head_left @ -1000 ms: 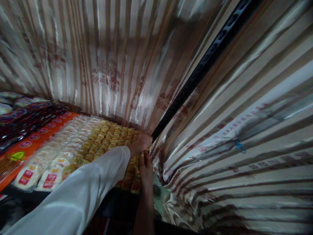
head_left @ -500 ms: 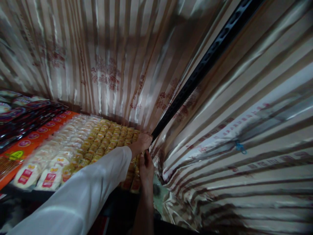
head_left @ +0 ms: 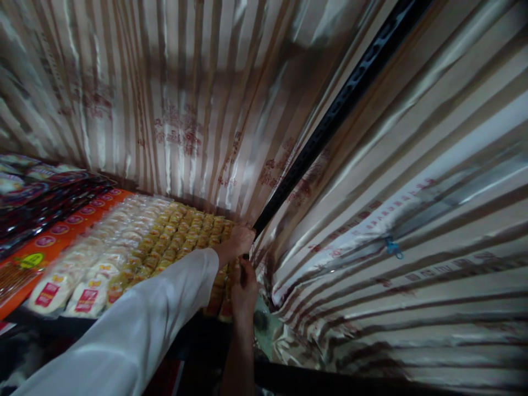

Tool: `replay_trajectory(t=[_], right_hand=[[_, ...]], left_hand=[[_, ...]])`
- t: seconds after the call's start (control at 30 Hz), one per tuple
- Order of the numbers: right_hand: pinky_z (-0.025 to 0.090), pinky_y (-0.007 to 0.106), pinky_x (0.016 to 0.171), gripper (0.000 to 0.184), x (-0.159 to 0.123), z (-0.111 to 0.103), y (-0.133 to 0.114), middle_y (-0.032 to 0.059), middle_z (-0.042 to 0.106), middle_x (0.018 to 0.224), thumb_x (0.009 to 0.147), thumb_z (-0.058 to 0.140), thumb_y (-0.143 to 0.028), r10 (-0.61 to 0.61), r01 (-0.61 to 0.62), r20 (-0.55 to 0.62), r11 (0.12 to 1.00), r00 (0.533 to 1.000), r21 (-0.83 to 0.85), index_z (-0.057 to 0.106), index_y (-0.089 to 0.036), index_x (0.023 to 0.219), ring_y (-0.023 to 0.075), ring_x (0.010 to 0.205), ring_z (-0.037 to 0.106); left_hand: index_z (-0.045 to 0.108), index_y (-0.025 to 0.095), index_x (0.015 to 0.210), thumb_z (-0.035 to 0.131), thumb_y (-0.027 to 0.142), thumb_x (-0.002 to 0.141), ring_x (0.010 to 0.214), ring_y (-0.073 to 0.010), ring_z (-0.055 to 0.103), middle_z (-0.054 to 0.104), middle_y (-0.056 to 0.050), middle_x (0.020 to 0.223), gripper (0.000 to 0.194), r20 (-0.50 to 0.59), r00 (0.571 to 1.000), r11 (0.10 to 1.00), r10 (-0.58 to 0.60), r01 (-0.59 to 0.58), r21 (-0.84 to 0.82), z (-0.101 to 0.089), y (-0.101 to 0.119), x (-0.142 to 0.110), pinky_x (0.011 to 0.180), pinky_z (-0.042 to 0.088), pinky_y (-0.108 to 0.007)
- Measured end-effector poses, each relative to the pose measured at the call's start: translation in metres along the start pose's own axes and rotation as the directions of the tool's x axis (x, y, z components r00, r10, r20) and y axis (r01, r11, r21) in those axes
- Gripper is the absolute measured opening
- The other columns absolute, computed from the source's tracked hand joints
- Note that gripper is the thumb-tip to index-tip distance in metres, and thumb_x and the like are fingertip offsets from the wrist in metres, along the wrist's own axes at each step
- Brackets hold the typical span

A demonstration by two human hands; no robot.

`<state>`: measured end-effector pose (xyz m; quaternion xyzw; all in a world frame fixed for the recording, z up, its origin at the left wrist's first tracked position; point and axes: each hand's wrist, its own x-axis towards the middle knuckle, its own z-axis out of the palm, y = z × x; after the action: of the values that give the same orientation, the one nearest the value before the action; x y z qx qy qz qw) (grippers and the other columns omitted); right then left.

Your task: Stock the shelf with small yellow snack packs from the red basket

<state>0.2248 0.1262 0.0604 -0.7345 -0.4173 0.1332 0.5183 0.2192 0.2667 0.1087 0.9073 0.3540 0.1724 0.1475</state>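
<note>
My left hand point(head_left: 242, 240), on the arm in the white sleeve point(head_left: 165, 297), is closed against the lower end of a slanting black slotted metal post point(head_left: 313, 143). Its fingertips are hidden, and I cannot make out what is in them. Just below, my right hand point(head_left: 244, 289) is closed in a pinch, with a small dark piece point(head_left: 246, 257) at its fingertips, too dim to name. Both hands are over the right end of rows of small yellow-wrapped packets point(head_left: 177, 234), beside a striped plastic curtain point(head_left: 181, 110).
Left of the yellow packets lie white packets with red labels point(head_left: 86, 297), an orange display box point(head_left: 53, 242) and dark glossy packs point(head_left: 45, 209). Striped sheeting point(head_left: 391, 308) bunches on the right, with a blue clip point(head_left: 394, 248) on it. The shelf's dark edge point(head_left: 45, 319) runs below.
My right hand has dropped slightly away from my left hand, and the dark piece now shows between them. My left hand stays at the post. The view has shifted a little.
</note>
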Motion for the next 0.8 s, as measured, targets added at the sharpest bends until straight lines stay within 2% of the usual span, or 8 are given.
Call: replay_trajectory(t=[0.17,0.3,0.47,0.57,0.63,0.7,0.73,0.8], right_hand=[[0.037,0.042,0.099,0.044,-0.021,-0.016,-0.025,0.0167,0.057,0.119,0.085,0.039,-0.043,-0.159,0.157,-0.091,0.987,0.983,-0.026,0.060,-0.012,0.108,0.0255,0.115,0.050],[0.040,0.041,0.096,0.038,-0.065,-0.027,-0.048,0.0143,0.058,0.117,0.089,0.035,-0.036,-0.179,0.187,-0.168,0.982,0.969,0.034,0.054,-0.015,0.114,0.0234,0.111,0.053],[0.049,0.035,0.078,0.029,-0.147,-0.027,-0.038,0.0099,0.066,0.094,0.088,0.038,-0.031,-0.230,0.219,0.163,0.972,0.959,0.079,0.063,-0.020,0.097,0.0207,0.088,0.062],[0.050,0.032,0.078,0.030,-0.191,-0.016,-0.021,0.0075,0.068,0.091,0.088,0.036,-0.025,-0.219,0.172,0.464,0.975,0.858,0.143,0.065,-0.022,0.095,0.0186,0.086,0.063],[0.050,0.031,0.080,0.032,-0.214,-0.002,-0.010,0.0067,0.068,0.094,0.087,0.036,-0.023,-0.164,0.100,0.668,0.986,0.726,0.133,0.065,-0.023,0.100,0.0181,0.089,0.063],[0.049,0.032,0.082,0.033,-0.231,0.016,0.002,0.0066,0.067,0.097,0.086,0.036,-0.023,-0.105,0.050,0.788,0.994,0.607,0.094,0.064,-0.023,0.102,0.0185,0.091,0.063],[0.049,0.032,0.082,0.032,-0.237,0.026,0.008,0.0070,0.067,0.098,0.084,0.037,-0.022,-0.083,0.032,0.814,0.996,0.575,0.078,0.064,-0.022,0.102,0.0190,0.092,0.063],[0.049,0.034,0.082,0.032,-0.244,0.045,0.021,0.0080,0.068,0.098,0.080,0.041,-0.021,-0.035,-0.004,0.835,0.999,0.549,0.044,0.065,-0.019,0.100,0.0203,0.092,0.063]], left_hand=[[0.063,0.015,0.100,0.045,0.015,0.081,0.105,-0.0206,0.052,0.062,-0.010,0.107,0.026,-0.108,0.990,0.994,-0.089,0.081,-0.075,-0.024,0.022,-0.039,0.093,0.042,-0.033],[0.063,0.019,0.099,0.042,0.016,0.083,0.096,-0.0136,0.057,0.065,-0.002,0.103,0.026,-0.172,0.947,0.862,-0.270,0.159,-0.481,-0.047,0.035,-0.115,0.089,0.044,-0.024],[0.064,0.021,0.089,0.038,0.019,0.083,0.083,-0.0130,0.061,0.068,-0.001,0.089,0.026,0.036,0.892,0.643,-0.450,0.352,-0.680,-0.047,0.031,-0.253,0.076,0.047,-0.021],[0.064,0.020,0.088,0.036,0.013,0.080,0.085,-0.0133,0.061,0.068,-0.001,0.088,0.030,0.228,0.813,0.580,-0.536,0.551,-0.600,-0.022,0.015,-0.333,0.079,0.046,-0.021],[0.064,0.020,0.084,0.035,0.009,0.077,0.087,-0.0134,0.061,0.069,0.000,0.088,0.031,0.347,0.748,0.562,-0.566,0.658,-0.501,-0.001,-0.001,-0.372,0.082,0.045,-0.021],[0.063,0.021,0.092,0.037,0.008,0.077,0.094,-0.0134,0.060,0.068,0.000,0.097,0.032,0.462,0.653,0.523,-0.600,0.758,-0.391,0.019,-0.020,-0.399,0.085,0.043,-0.021],[0.063,0.020,0.095,0.040,0.009,0.078,0.096,-0.0142,0.060,0.068,-0.001,0.100,0.031,0.488,0.578,0.491,-0.654,0.815,-0.308,0.027,-0.030,-0.406,0.086,0.043,-0.022],[0.061,0.021,0.102,0.044,0.010,0.078,0.102,-0.0155,0.059,0.066,-0.003,0.107,0.031,0.507,0.506,0.487,-0.698,0.854,-0.183,0.042,-0.049,-0.412,0.088,0.042,-0.023]])
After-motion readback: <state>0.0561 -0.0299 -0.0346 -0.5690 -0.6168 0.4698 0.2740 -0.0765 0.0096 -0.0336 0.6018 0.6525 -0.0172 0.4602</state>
